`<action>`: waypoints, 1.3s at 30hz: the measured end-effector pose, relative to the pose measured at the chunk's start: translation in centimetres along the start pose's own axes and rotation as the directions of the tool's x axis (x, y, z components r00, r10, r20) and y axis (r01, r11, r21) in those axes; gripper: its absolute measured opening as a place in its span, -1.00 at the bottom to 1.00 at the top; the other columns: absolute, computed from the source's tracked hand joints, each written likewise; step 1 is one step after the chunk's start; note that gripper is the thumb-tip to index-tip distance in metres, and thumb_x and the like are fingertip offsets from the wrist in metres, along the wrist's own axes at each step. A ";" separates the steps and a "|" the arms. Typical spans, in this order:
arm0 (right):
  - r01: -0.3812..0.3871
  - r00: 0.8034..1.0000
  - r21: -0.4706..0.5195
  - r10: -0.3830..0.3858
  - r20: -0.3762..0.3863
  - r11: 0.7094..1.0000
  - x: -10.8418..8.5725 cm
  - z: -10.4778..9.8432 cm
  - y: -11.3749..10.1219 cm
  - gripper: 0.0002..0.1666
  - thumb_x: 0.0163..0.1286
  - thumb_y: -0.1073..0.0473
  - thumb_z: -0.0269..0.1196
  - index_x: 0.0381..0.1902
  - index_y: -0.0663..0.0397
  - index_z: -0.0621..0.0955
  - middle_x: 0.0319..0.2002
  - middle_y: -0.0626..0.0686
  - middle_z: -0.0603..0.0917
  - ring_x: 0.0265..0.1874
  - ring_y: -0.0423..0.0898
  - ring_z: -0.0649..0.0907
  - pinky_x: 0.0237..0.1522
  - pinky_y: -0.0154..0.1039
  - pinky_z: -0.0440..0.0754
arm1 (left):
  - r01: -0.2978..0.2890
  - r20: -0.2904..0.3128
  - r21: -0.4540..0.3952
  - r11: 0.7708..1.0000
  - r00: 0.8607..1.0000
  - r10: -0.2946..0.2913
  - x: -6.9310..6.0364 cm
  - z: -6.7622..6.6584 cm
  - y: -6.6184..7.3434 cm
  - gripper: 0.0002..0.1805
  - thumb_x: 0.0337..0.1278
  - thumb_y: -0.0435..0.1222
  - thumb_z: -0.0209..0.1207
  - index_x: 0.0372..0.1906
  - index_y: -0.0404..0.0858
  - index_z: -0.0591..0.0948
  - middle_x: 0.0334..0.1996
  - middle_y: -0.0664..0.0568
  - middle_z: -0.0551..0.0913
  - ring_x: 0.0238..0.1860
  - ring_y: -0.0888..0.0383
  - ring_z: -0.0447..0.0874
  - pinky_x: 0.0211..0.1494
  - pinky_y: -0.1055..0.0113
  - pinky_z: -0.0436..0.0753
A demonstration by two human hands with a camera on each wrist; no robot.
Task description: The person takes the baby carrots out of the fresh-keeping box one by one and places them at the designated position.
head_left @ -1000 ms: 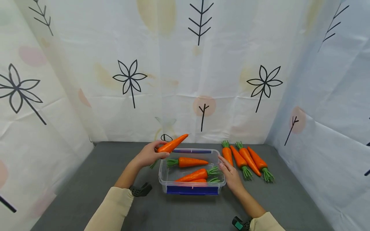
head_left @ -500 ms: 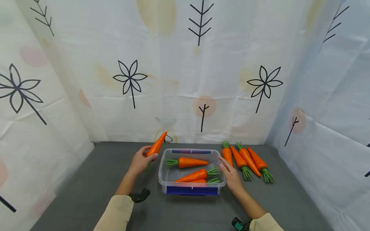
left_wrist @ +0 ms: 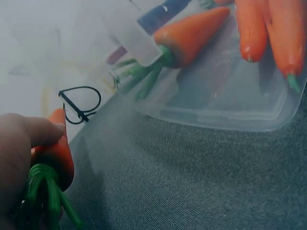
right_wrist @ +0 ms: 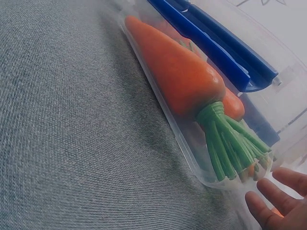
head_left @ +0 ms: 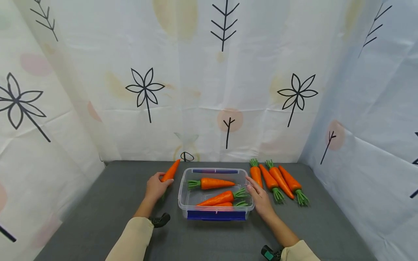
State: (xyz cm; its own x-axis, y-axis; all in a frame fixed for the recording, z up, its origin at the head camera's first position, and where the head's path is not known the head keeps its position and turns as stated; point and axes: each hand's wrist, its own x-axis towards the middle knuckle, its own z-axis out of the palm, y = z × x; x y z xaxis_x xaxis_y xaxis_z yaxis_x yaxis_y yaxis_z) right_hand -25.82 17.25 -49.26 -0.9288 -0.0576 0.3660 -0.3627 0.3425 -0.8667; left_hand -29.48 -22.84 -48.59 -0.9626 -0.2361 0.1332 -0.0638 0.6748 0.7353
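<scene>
My left hand point(head_left: 156, 188) grips an orange carrot point(head_left: 171, 171) just left of the box, its tip pointing up and away; the green stalks point(left_wrist: 45, 191) hang below the thumb in the left wrist view. A clear plastic box point(head_left: 183, 203) with blue clasps stands at the middle of the table. Inside it, one carrot point(head_left: 217, 183) lies across the back and another carrot point(head_left: 217, 199) nearer the front, partly over a third carrot point(head_left: 224, 204). Against the box's right side rests my right hand point(head_left: 261, 199), its fingers point(right_wrist: 273, 196) extended.
To the right of the box several carrots lie side by side, the outermost carrot point(head_left: 290, 179) with its stalks toward me. The grey table point(head_left: 98, 217) is bounded at the back and sides by a pale patterned curtain point(head_left: 196, 90).
My left hand has carried its carrot from above the box's left rim leftward and down, and the carrot has turned more upright. My right hand stays at the box.
</scene>
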 end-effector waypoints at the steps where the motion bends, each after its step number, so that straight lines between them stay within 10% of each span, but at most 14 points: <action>1: 0.000 1.000 0.000 0.000 0.000 1.000 0.0 0.0 0.0 -0.52 0.54 0.12 0.03 0.33 0.16 0.46 0.27 0.26 0.46 0.22 0.20 0.46 0.23 0.21 0.30 | 0.003 -0.005 0.012 1.000 1.000 -0.003 0.1 0.0 -0.1 -0.39 0.13 -0.09 0.30 0.16 -0.42 0.50 -0.04 -0.34 0.57 -0.15 -0.19 0.51 -0.07 -0.06 0.51; 18: -0.056 0.998 -0.002 0.056 0.005 0.998 -0.1 0.1 -0.2 -0.51 0.55 0.07 0.02 0.36 0.05 0.45 0.30 0.23 0.45 0.22 0.20 0.47 0.23 0.23 0.30 | 0.025 0.029 0.113 0.993 0.999 -0.029 0.6 -0.1 -0.7 -0.37 0.17 -0.05 0.24 0.18 -0.43 0.46 -0.01 -0.39 0.53 -0.10 -0.24 0.51 -0.04 -0.11 0.47; 29: -0.071 0.997 0.013 0.071 0.025 0.997 -1.1 -0.4 -4.3 -0.52 0.54 0.24 0.00 0.34 0.30 0.41 0.27 0.36 0.42 0.19 0.31 0.47 0.21 0.26 0.30 | 0.057 0.032 0.221 0.974 0.997 -0.066 0.8 -0.9 0.6 -0.34 0.21 0.03 0.20 0.25 -0.32 0.44 0.07 -0.34 0.45 0.00 -0.31 0.46 0.01 -0.26 0.35; 39: -0.054 0.998 0.018 0.054 0.018 0.998 -1.0 -0.5 -4.3 -0.53 0.53 0.24 0.02 0.33 0.30 0.42 0.27 0.35 0.43 0.19 0.30 0.46 0.21 0.27 0.30 | -0.083 -0.013 0.182 0.980 0.996 0.087 1.8 -1.7 3.5 -0.42 0.21 -0.03 0.21 0.26 -0.23 0.49 0.13 -0.29 0.47 0.06 -0.29 0.43 0.05 -0.27 0.34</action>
State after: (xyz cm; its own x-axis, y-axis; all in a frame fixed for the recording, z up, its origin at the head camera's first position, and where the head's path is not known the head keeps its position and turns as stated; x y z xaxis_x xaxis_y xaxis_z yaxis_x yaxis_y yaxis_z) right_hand -23.29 16.26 -45.73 -0.9482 -0.0557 0.3127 -0.3131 0.3286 -0.8911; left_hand -30.96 -22.13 -44.63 -0.9609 -0.1856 0.2054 -0.0303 0.8080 0.5884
